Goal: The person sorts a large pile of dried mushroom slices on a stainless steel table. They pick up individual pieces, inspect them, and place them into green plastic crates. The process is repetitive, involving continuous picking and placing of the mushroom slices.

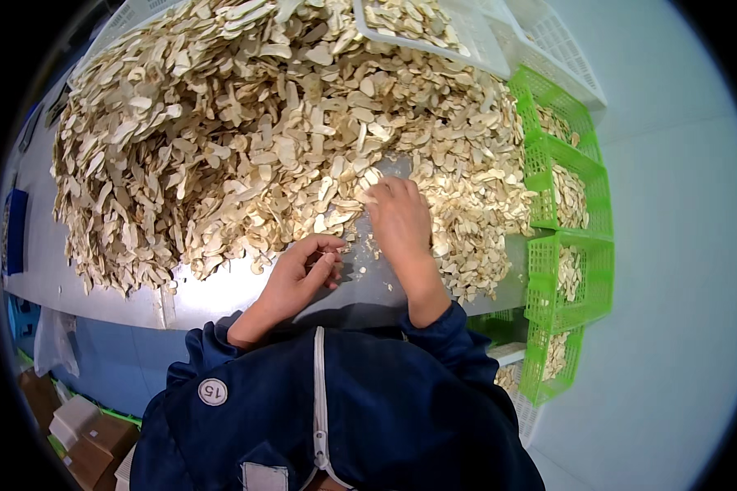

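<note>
A large heap of pale dried slices (221,153) covers much of the metal table (221,301). My right hand (399,215) reaches palm down to the near edge of the heap, its fingertips against a few slices; whether it grips one is hidden. Lower and to the left, my left hand (310,264) rests just above the table with curled fingers, its thumb close to the index finger. What may lie inside those fingers cannot be seen. Small crumbs (362,270) are scattered on the metal between both hands.
Green plastic baskets (571,236) holding slices line the table's right side. A white plastic tray (479,52) with slices sits at the back right. At the far left is a blue bin (17,230); cardboard boxes (89,457) stand below the table, lower left.
</note>
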`<action>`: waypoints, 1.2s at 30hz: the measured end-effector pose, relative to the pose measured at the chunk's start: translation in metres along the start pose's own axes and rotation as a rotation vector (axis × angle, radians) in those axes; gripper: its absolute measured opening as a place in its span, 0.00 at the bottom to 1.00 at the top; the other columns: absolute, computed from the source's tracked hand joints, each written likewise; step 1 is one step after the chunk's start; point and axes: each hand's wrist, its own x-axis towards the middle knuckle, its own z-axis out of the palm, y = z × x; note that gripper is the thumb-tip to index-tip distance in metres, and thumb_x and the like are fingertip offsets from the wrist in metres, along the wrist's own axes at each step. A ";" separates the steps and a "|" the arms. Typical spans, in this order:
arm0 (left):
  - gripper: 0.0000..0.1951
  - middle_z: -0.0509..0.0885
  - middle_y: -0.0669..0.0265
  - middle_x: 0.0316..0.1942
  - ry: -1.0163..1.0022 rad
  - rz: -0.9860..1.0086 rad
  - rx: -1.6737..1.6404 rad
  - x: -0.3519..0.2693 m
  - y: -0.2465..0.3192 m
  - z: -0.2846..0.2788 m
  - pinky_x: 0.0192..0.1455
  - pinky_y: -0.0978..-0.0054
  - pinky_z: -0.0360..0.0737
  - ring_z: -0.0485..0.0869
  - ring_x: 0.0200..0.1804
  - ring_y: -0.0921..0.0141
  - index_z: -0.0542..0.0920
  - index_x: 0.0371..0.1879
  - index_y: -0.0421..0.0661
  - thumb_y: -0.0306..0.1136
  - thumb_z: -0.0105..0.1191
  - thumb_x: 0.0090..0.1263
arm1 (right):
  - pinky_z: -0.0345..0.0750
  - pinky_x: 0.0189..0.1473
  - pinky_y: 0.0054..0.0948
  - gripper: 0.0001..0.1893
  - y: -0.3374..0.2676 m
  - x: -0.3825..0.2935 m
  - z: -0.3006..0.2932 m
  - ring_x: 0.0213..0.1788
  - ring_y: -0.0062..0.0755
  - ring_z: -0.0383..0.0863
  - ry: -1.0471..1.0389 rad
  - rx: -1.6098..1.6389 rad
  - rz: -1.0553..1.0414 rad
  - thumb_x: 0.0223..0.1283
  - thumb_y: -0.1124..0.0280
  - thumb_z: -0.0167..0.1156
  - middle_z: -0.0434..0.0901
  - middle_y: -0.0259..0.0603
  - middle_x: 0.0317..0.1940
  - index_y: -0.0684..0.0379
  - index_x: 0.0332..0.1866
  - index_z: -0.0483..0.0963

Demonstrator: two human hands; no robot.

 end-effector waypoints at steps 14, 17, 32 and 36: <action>0.26 0.78 0.55 0.59 -0.071 -0.184 -0.896 -0.009 -0.013 -0.012 0.66 0.59 0.80 0.80 0.63 0.59 0.64 0.72 0.41 0.47 0.35 0.86 | 0.74 0.59 0.40 0.13 -0.035 -0.015 -0.019 0.57 0.41 0.78 -0.203 0.387 -0.064 0.62 0.67 0.64 0.81 0.39 0.52 0.53 0.52 0.82; 0.26 0.80 0.56 0.56 -0.033 -0.247 -0.921 -0.011 -0.018 -0.018 0.64 0.63 0.82 0.84 0.57 0.61 0.66 0.71 0.40 0.48 0.36 0.86 | 0.73 0.61 0.42 0.13 -0.029 -0.009 -0.005 0.64 0.42 0.73 -0.116 0.194 -0.146 0.62 0.67 0.64 0.79 0.37 0.57 0.54 0.50 0.83; 0.09 0.80 0.71 0.31 0.112 -0.129 -0.503 0.010 -0.004 -0.001 0.35 0.82 0.76 0.78 0.30 0.79 0.78 0.52 0.43 0.30 0.56 0.77 | 0.75 0.34 0.19 0.11 -0.006 -0.048 -0.020 0.33 0.17 0.79 -0.468 1.205 0.639 0.77 0.62 0.54 0.78 0.32 0.35 0.60 0.48 0.75; 0.13 0.77 0.74 0.28 0.074 -0.157 -0.378 0.016 0.010 0.002 0.30 0.83 0.71 0.73 0.27 0.81 0.81 0.54 0.40 0.34 0.56 0.78 | 0.77 0.34 0.22 0.13 -0.027 -0.054 -0.022 0.28 0.19 0.77 -0.508 1.228 0.464 0.76 0.61 0.55 0.80 0.32 0.33 0.62 0.49 0.75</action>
